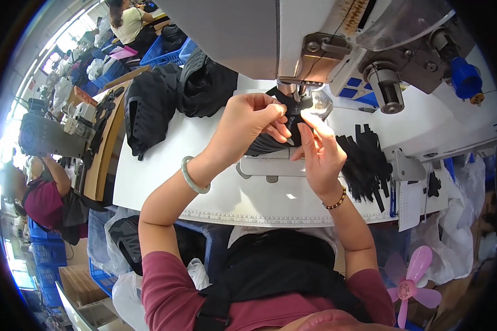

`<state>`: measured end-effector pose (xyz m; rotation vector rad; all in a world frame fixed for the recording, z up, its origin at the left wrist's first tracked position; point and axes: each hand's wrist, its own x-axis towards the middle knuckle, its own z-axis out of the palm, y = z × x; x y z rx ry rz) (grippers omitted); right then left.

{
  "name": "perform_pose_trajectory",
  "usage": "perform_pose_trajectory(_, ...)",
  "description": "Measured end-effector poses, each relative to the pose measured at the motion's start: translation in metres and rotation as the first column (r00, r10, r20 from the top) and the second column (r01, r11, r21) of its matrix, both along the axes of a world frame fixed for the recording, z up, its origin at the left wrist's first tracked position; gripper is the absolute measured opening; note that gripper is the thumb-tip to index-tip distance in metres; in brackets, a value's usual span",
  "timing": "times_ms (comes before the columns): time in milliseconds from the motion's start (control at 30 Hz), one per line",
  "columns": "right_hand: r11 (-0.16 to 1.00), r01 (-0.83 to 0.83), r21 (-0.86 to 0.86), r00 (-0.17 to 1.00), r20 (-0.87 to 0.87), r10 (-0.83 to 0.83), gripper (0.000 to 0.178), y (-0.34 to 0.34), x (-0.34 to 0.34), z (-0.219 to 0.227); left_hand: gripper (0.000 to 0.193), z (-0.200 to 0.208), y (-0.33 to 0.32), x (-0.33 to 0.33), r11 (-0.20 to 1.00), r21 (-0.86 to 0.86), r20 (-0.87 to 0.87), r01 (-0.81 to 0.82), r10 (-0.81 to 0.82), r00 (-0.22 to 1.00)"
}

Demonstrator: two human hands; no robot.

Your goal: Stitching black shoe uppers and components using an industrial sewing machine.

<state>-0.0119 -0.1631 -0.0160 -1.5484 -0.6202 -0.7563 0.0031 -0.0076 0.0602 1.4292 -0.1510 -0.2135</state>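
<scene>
1. You are working with the black piece (265,144), which is lying at the sewing head, its upper part sitting right below or under the presser foot (299,94) and its lower part spreading over the worktop (188,165).
2. Your left hand (254,117) is pinching its left edge between thumb and forefinger. Your right hand (323,154) is curving in at the right edge, thumb and fingers apart — whether it is gripping there, I can't make out.
3. Both sets of fingertips are sitting close to the needle area, so a start of the machine while you are adjusting could be catching a finger.
4. Uneven pulling between the two hands could be skewing the layers, leaving a crooked or puckered seam.
5. The loose lower part is bunching under your wrists; a fold could be slipping beneath the foot and getting stitched in.
6. The visible long axis is running from the foot back toward you, bending to your left — which end is the front, your fingers are hiding.
</scene>
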Motion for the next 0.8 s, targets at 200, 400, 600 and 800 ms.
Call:
perform_pose_trajectory(200,0.998,0.054,-0.028,0.998,-0.021,-0.054,0.027,0.0,-0.004,0.001,0.013,-0.002,0.0,0.0,1.0,0.02,0.021,0.005,-0.006,1.0)
perform_pose_trajectory(400,0.999,0.029,-0.044,1.0,-0.005,-0.029,0.028,-0.001,-0.004,0.002,0.013,0.0,0.003,0.008,0.989,0.14,0.064,0.042,-0.051,0.997)
perform_pose_trajectory(600,0.985,0.093,-0.147,0.992,-0.074,-0.105,0.029,-0.003,-0.009,0.012,0.013,0.01,0.005,0.014,0.965,0.192,-0.01,0.176,-0.177,0.984)
perform_pose_trajectory(800,0.81,0.345,-0.474,0.935,0.099,-0.341,0.027,-0.005,-0.019,0.034,0.014,0.012,0.003,0.015,0.987,0.083,-0.096,0.139,-0.131,0.987)
